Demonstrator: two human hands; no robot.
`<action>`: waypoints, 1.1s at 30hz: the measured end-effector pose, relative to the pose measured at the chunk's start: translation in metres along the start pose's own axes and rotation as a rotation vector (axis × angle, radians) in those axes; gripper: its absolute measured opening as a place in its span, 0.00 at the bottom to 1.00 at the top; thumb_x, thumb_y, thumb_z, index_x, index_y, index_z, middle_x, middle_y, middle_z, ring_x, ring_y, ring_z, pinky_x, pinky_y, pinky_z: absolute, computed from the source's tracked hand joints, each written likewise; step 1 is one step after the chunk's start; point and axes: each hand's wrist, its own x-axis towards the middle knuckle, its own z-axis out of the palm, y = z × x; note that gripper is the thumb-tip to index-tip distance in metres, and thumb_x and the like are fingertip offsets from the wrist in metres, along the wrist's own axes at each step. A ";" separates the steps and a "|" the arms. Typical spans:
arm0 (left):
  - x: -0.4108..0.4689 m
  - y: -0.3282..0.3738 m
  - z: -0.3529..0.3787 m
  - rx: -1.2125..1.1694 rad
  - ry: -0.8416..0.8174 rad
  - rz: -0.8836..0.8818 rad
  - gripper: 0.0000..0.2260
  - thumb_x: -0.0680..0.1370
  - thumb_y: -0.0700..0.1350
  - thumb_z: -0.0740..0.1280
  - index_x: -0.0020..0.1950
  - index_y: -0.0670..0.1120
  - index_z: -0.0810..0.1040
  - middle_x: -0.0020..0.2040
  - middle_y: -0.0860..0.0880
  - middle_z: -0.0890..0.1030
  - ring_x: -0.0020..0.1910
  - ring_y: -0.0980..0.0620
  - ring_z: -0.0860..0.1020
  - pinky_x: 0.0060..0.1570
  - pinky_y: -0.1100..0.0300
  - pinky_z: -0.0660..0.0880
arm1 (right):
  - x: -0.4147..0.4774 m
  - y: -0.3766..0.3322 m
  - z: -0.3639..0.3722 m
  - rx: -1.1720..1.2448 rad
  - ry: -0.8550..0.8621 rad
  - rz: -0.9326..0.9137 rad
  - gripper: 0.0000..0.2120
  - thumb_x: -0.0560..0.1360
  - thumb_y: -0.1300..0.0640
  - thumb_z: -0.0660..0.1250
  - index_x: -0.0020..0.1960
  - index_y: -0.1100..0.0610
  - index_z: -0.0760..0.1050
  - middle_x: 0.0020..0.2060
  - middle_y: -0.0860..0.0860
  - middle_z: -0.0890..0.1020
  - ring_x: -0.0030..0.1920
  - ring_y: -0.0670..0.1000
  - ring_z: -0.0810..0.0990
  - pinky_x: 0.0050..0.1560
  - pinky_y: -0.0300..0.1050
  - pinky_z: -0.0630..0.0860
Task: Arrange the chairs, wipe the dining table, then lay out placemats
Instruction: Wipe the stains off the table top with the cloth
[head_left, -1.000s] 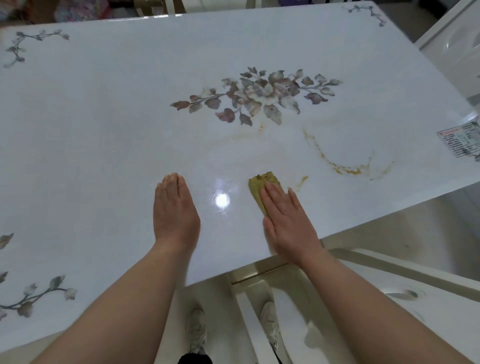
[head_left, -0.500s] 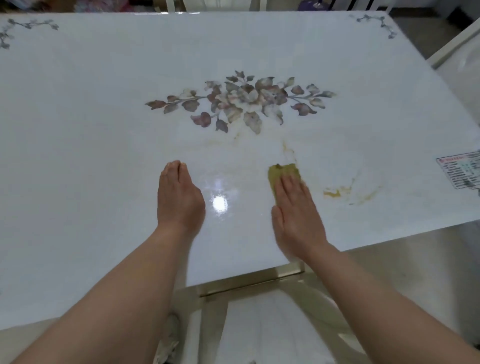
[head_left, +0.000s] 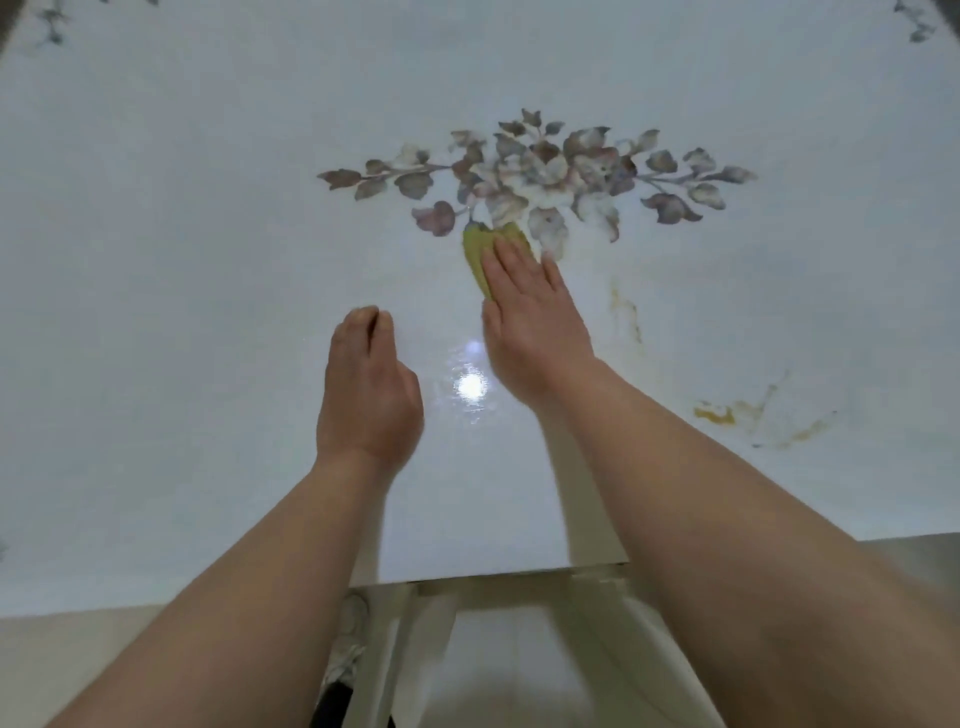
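Item: glossy white rectangular table (head_left: 156, 312) with printed grey-mauve flower spray (head_left: 540, 176) at centre and small sprig motifs in the far corners; no placemats in view. Left of centre: left hand (head_left: 366, 395), palm down on the bare surface, fingers (head_left: 363, 319) curled slightly together and holding nothing, apparently bracing the body. Beside it, a bright lamp reflection (head_left: 470, 387) on the sheen. Centre: right hand (head_left: 532, 312), flat and spread, fingers pressing down on a folded yellow-green cleaning cloth (head_left: 480, 249); the cloth lies under the fingertips just below the flower spray, touching its lower leaves. Right of the hand: thin yellowish-brown smear (head_left: 626, 314), apart from the cloth. Further right, near the table's near edge: thicker orange-yellow spill residue (head_left: 719, 414) with trailing streaks, well apart from the cloth. Below the near edge: pale chair frame (head_left: 436, 623) and a light shoe (head_left: 350, 623), partly hidden. Step in hand, by judgement: the wiping stage, part done, since stains remain at right. Next move likely calls for sweeping the cloth rightward with firm pressure over both smears, possibly several passes, before any placemats go down.
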 end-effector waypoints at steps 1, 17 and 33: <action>0.000 0.000 0.000 -0.002 0.000 -0.004 0.21 0.74 0.33 0.58 0.68 0.34 0.67 0.66 0.38 0.67 0.67 0.41 0.64 0.71 0.54 0.59 | -0.001 0.011 -0.001 -0.003 0.021 0.060 0.27 0.81 0.54 0.47 0.78 0.57 0.48 0.78 0.52 0.51 0.77 0.49 0.46 0.76 0.48 0.39; 0.001 0.002 -0.002 0.027 -0.052 -0.008 0.23 0.74 0.35 0.56 0.69 0.32 0.66 0.67 0.36 0.67 0.68 0.38 0.64 0.70 0.45 0.61 | 0.032 -0.030 0.010 0.029 -0.020 -0.157 0.26 0.81 0.55 0.47 0.78 0.57 0.49 0.78 0.53 0.51 0.77 0.50 0.45 0.76 0.48 0.42; 0.001 0.003 -0.003 0.002 -0.061 -0.029 0.24 0.74 0.40 0.50 0.69 0.35 0.65 0.68 0.41 0.65 0.69 0.42 0.63 0.70 0.48 0.61 | 0.041 0.083 -0.015 -0.043 0.149 0.464 0.27 0.79 0.59 0.50 0.77 0.60 0.51 0.76 0.57 0.55 0.77 0.55 0.48 0.75 0.54 0.46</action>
